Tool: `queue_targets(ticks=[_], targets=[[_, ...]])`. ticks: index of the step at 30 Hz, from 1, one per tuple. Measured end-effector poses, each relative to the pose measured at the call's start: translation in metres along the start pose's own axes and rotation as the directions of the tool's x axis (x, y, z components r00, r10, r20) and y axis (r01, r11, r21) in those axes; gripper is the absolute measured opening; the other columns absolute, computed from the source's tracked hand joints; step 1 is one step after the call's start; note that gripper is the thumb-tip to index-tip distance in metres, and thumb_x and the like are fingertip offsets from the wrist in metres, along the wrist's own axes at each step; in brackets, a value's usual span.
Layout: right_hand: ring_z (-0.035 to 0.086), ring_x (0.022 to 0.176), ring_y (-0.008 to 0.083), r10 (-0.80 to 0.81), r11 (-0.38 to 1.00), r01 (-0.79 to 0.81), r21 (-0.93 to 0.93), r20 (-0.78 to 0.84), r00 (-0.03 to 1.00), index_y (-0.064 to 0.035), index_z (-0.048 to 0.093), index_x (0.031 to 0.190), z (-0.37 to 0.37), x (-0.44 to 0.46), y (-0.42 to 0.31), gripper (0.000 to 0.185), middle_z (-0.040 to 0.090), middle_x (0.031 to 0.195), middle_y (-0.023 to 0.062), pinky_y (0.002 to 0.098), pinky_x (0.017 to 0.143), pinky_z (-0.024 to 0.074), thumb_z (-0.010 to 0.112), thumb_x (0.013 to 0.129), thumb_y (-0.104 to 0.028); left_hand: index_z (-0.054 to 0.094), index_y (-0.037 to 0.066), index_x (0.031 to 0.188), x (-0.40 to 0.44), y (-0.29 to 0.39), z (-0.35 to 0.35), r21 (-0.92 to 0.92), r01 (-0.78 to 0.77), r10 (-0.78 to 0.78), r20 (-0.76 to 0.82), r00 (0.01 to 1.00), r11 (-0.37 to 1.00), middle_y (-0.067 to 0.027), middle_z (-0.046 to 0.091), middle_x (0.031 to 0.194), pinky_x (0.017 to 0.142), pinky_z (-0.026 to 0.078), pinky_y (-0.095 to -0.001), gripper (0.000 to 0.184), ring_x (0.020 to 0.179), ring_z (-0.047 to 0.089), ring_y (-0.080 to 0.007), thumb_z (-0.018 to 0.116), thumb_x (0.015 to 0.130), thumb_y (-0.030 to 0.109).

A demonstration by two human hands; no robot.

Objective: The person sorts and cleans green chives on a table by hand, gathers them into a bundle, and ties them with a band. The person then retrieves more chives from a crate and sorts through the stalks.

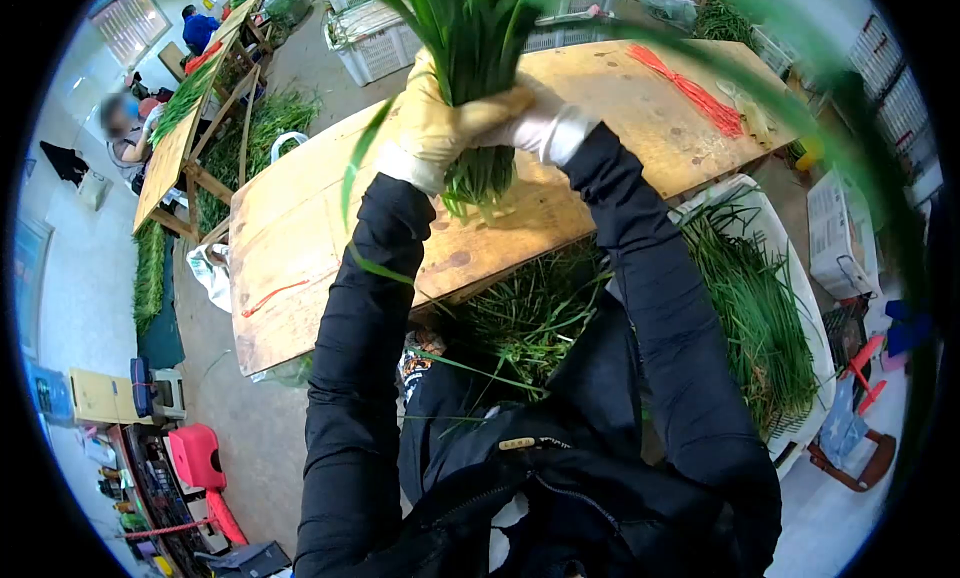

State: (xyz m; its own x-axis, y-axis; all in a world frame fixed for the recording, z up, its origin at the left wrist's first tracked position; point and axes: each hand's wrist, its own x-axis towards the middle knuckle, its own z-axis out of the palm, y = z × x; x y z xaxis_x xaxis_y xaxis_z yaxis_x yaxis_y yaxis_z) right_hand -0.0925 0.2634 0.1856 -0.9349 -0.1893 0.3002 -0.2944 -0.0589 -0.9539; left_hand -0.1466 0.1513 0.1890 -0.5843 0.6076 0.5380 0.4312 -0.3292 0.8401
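A thick bunch of long green chive-like leaves (478,48) stands upright above the wooden table, its cut ends (480,183) pointing down near the tabletop. My left hand (428,118), in a yellowish glove, is wrapped round the bunch from the left. From the right, my right hand (515,118), in a pale glove, closes on the same bunch. The fingers of both hands overlap at the front, so their exact grip is partly hidden. Some long leaves arch out to the upper right, blurred.
Red ties (690,90) lie on the wooden table (300,228), with one loose tie (272,296) at its left. A white tub (815,328) of green leaves (750,308) stands at my right. Loose leaves (530,308) cover my lap. Another person (128,138) sits at a second table.
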Motion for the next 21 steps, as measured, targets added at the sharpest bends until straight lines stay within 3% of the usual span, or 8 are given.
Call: queue_targets(ticks=[2,4,6,8,11,14,18,21], targets=[[0.052,0.096,0.0189,0.105,0.889,-0.056,-0.455,0.084,0.991,-0.0023,0.044,0.115,-0.007,0.012,-0.016,0.065,0.052,0.112,0.0104,0.0298,0.083,0.0445,0.076,0.06,-0.016,0.058,0.002,0.093,0.001,0.004,-0.001,-0.267,0.07,-0.088,-0.054,0.995,0.961,-0.0084,0.062,0.091,0.072,0.048,-0.0277,0.03,0.078,0.059,-0.0151,0.07,0.066,0.006],[0.044,0.108,0.0231,-0.037,0.9,0.006,-0.437,-0.062,0.997,-0.0034,0.036,0.123,-0.01,0.009,-0.005,0.085,0.047,0.117,0.0163,0.0335,0.093,0.0353,0.078,0.055,-0.033,0.058,0.001,0.092,0.006,0.011,-0.008,-0.258,0.135,-0.177,-0.144,0.974,0.957,-0.0093,0.062,0.089,0.069,0.049,-0.0275,0.027,0.075,0.06,-0.017,0.067,0.068,0.008],[0.022,0.124,0.0251,-0.06,0.956,0.034,-0.292,-0.08,0.995,-0.0065,0.017,0.133,-0.024,-0.009,0.011,0.105,0.029,0.131,0.0182,0.0388,0.098,0.0269,0.075,0.054,-0.047,0.059,0.0,0.093,0.015,0.003,-0.022,-0.43,0.182,-0.262,-0.135,0.956,0.885,-0.0104,0.061,0.091,0.07,0.049,-0.0313,0.025,0.079,0.059,-0.0193,0.063,0.072,0.014],[0.032,0.119,0.0283,-0.096,0.965,0.072,-0.253,-0.083,0.992,-0.0081,0.02,0.132,-0.039,-0.031,0.058,0.102,0.037,0.124,0.0184,0.0427,0.096,0.0296,0.072,0.056,-0.05,0.059,0.0,0.09,0.019,-0.007,-0.03,-0.547,0.156,-0.303,-0.188,0.934,0.822,-0.012,0.061,0.09,0.07,0.05,-0.0322,0.022,0.08,0.059,-0.021,0.061,0.073,0.013],[0.051,0.096,0.0269,0.314,0.936,-0.333,0.113,0.154,0.937,-0.0085,0.028,0.127,-0.028,-0.079,0.092,0.09,0.05,0.109,0.0146,0.0412,0.084,0.0433,0.072,0.058,-0.046,0.059,-0.001,0.087,0.026,-0.045,-0.037,-0.662,0.162,-0.404,-0.229,0.886,0.732,-0.0128,0.061,0.085,0.065,0.05,-0.0317,0.021,0.073,0.059,-0.0219,0.061,0.074,0.015],[0.056,0.086,0.0215,0.193,0.71,-0.308,0.633,0.245,0.95,-0.007,0.035,0.121,0.007,-0.099,0.132,0.075,0.053,0.102,0.0124,0.0347,0.073,0.0512,0.074,0.062,-0.031,0.059,0.002,0.08,0.02,-0.065,-0.026,-0.665,0.322,-0.632,-0.292,0.718,0.674,-0.0102,0.062,0.074,0.056,0.05,-0.0324,0.015,0.061,0.058,-0.0196,0.061,0.074,0.015],[0.057,0.089,0.0196,0.296,0.422,-0.305,0.854,0.188,0.937,-0.0044,0.038,0.119,0.055,-0.127,0.132,0.06,0.05,0.113,0.0137,0.0333,0.072,0.0517,0.065,0.072,-0.03,0.057,0.002,0.085,0.004,-0.13,-0.017,-0.663,0.593,-0.869,-0.192,0.455,0.457,-0.0092,0.062,0.072,0.056,0.05,-0.0341,0.023,0.059,0.058,-0.0233,0.063,0.074,0.021],[0.057,0.091,0.0192,0.434,0.248,-0.263,0.932,0.136,0.891,-0.0038,0.042,0.117,0.072,-0.144,0.141,0.054,0.051,0.112,0.0141,0.0312,0.072,0.0515,0.062,0.075,-0.031,0.045,-0.002,0.114,-0.025,-0.136,-0.016,-0.246,0.773,-0.797,-0.353,0.49,0.584,-0.0163,0.044,0.12,0.088,0.035,-0.0322,0.059,0.107,0.044,-0.0223,0.066,0.071,0.033]])
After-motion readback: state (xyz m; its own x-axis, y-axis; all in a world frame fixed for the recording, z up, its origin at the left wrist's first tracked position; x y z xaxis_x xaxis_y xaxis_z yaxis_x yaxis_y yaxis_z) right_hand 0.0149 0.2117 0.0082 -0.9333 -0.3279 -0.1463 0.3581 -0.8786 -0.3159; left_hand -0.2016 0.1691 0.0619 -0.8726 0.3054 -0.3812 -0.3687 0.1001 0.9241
